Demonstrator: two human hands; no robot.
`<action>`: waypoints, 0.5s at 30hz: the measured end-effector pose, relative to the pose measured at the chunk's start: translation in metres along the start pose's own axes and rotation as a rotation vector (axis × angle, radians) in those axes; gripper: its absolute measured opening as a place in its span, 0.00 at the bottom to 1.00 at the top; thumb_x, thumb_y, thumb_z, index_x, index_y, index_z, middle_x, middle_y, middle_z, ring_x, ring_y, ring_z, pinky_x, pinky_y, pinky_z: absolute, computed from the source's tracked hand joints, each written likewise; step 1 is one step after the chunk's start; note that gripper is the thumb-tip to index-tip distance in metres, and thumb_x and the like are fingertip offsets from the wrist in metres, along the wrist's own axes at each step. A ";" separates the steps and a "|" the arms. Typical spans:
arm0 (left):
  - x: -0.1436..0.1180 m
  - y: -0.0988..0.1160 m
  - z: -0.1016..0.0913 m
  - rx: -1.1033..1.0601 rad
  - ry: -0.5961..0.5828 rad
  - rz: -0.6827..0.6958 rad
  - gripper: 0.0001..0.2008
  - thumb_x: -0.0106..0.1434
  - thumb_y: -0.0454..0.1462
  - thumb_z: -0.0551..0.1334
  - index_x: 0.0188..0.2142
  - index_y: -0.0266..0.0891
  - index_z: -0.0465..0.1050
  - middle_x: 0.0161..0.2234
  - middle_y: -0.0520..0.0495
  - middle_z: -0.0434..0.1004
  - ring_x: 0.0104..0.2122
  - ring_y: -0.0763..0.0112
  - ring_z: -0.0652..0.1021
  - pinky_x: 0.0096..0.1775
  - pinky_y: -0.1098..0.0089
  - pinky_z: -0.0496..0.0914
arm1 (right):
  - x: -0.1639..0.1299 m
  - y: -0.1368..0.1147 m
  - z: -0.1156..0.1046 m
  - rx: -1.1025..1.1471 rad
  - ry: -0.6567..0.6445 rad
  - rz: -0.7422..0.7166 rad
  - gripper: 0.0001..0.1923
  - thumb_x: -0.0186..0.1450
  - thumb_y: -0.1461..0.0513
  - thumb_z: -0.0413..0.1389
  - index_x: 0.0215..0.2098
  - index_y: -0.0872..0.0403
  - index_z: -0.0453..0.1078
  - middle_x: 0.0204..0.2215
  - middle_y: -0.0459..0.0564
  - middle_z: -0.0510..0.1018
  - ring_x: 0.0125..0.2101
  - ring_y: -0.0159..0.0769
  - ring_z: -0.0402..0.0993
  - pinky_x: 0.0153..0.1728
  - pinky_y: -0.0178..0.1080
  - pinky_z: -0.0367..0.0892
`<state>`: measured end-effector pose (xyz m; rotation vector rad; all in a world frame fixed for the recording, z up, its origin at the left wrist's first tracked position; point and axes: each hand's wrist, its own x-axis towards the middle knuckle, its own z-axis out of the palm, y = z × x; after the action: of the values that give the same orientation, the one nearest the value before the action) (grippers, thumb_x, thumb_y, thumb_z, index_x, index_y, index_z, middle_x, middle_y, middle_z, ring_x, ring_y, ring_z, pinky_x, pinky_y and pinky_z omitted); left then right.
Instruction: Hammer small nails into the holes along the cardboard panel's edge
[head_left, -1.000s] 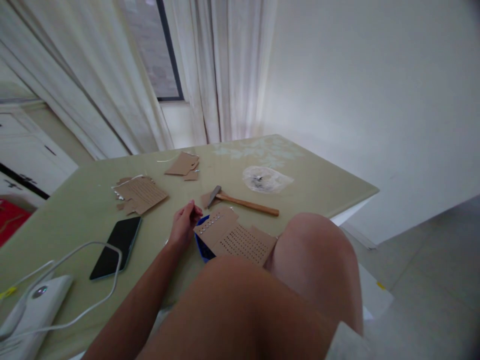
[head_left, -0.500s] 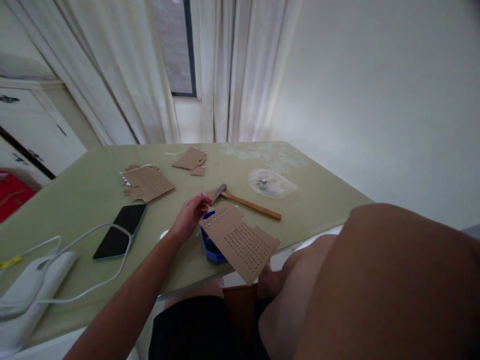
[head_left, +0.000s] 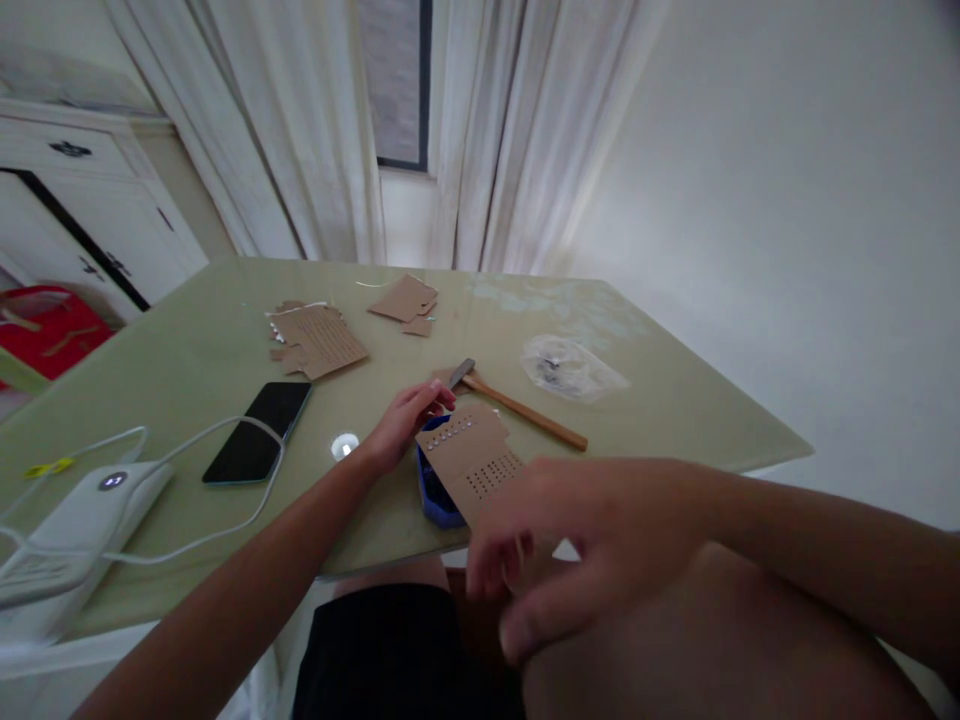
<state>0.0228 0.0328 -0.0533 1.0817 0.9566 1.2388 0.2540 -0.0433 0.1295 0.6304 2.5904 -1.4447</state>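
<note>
A brown cardboard piece [head_left: 469, 440] with rows of small holes and a row of small shiny pieces near its far edge lies tilted over a dark blue container [head_left: 436, 497]. My left hand [head_left: 409, 422] is at its left corner, fingers curled together; what they hold, if anything, is too small to make out. Just beyond those fingers is the head of a hammer [head_left: 529, 408] with a wooden handle. My right hand [head_left: 574, 530] hangs over the near right part of the cardboard, thumb apart from bent fingers, nothing visible in it. It hides that part of the sheet.
Other cardboard pieces [head_left: 319, 338] lie farther left, with a smaller stack [head_left: 405, 298] at the back. A clear plastic bag [head_left: 574, 368] with dark bits lies right. To the left are a phone [head_left: 259, 430], a white power bank [head_left: 112, 520] with a looping cable, and a round white disc [head_left: 345, 446].
My right hand has come in from the lower right, over the cardboard. The left hand stays by the cardboard's corner. The whole view has shifted, with table things appearing farther right.
</note>
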 end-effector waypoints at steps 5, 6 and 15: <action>-0.002 0.014 -0.003 0.129 -0.052 0.041 0.28 0.64 0.63 0.69 0.36 0.39 0.86 0.36 0.42 0.84 0.35 0.61 0.77 0.39 0.64 0.70 | 0.026 0.074 -0.022 -0.089 0.607 0.194 0.11 0.74 0.52 0.63 0.42 0.51 0.74 0.34 0.46 0.78 0.34 0.39 0.73 0.38 0.41 0.66; -0.003 0.018 -0.004 0.152 -0.060 0.052 0.28 0.65 0.63 0.68 0.36 0.40 0.86 0.37 0.42 0.84 0.35 0.61 0.77 0.39 0.64 0.70 | 0.029 0.087 -0.022 -0.090 0.686 0.233 0.12 0.73 0.52 0.64 0.43 0.51 0.73 0.36 0.47 0.78 0.35 0.39 0.72 0.38 0.42 0.66; -0.027 0.008 -0.014 0.211 -0.049 0.123 0.33 0.73 0.65 0.57 0.46 0.42 0.86 0.45 0.40 0.84 0.44 0.55 0.78 0.49 0.60 0.72 | 0.023 0.119 0.001 0.107 0.660 0.454 0.32 0.66 0.41 0.68 0.57 0.51 0.68 0.46 0.53 0.77 0.39 0.43 0.75 0.41 0.46 0.70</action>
<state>0.0044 0.0077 -0.0489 1.3476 1.0125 1.2245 0.2819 0.0178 0.0282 1.8344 2.5076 -1.3820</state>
